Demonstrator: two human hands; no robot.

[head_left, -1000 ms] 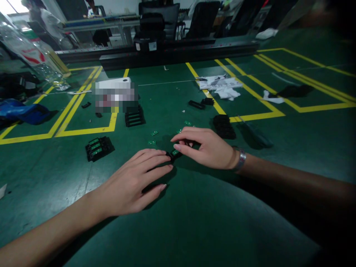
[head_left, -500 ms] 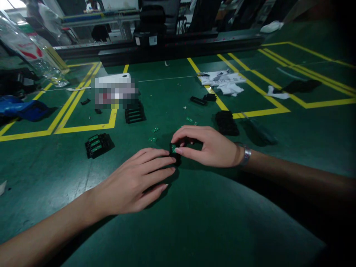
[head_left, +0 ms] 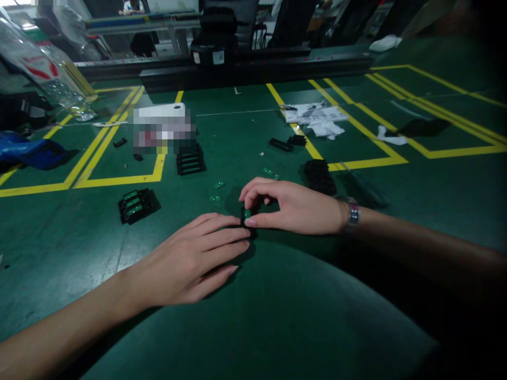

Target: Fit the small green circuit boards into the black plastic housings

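Note:
A small black plastic holder (head_left: 243, 213) lies on the green table between my hands, partly hidden by fingers. On it is a little green circuit board (head_left: 247, 214). My right hand (head_left: 291, 205) is closed, thumb pressed on the board and the curled forefinger just above it. My left hand (head_left: 198, 253) lies palm down with fingers stretched and spread. Its fingertips touch the holder's near left side, and its thumb is apart from it. Loose green boards (head_left: 216, 198) lie beyond the hands.
Left stands a black rack (head_left: 137, 206) with several green boards. Farther back are a slotted black frame (head_left: 190, 160), a white object (head_left: 158, 112) partly blurred out, and torn white paper (head_left: 317, 117). Stacked black parts (head_left: 319, 177) lie behind my right wrist. A plastic bottle (head_left: 47, 68) stands far left.
My right forefinger has lifted and shifted slightly left off the board's top, while the thumb has slid down a little over it. My left hand has barely moved.

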